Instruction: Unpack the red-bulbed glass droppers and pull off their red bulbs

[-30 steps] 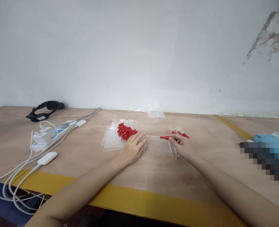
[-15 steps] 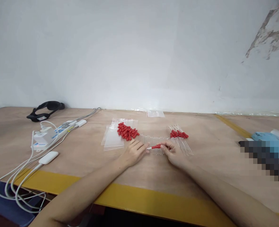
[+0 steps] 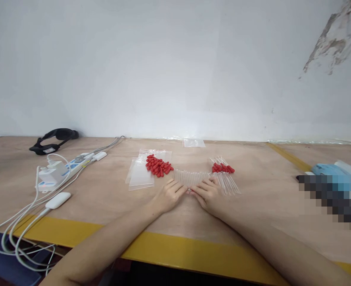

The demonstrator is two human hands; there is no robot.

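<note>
I have both hands down on the wooden table (image 3: 104, 198), fingertips meeting at the near edge of a row of clear glass tubes (image 3: 190, 176). My left hand (image 3: 169, 195) lies palm down with the fingers stretched toward the middle, and my right hand (image 3: 207, 194) mirrors it, so the 2 sets of fingertips nearly touch just in front of the tubes. Between them I can make out a thin tube and a faint bit of red, but it is too small for me to tell whether either hand has actually closed on it, so I cannot tell how tight the hold is (the fingers look loosely curled rather than clenched).

The clear tubes lie side by side, fanned out, directly beyond my fingers. Just to their left sits a pile of red rubber bulbs (image 3: 158, 166), resting partly on a stack of clear plastic bags (image 3: 139, 174). To the right of the bare tubes lies a bunch of finished droppers (image 3: 223, 171), red caps at the far end and glass stems pointing back toward me.

Well off to the left there is a white power strip (image 3: 59, 170) with cables (image 3: 17, 234) trailing over the yellow table edge (image 3: 178, 254), and a black headset (image 3: 52, 140) near the wall.
</note>
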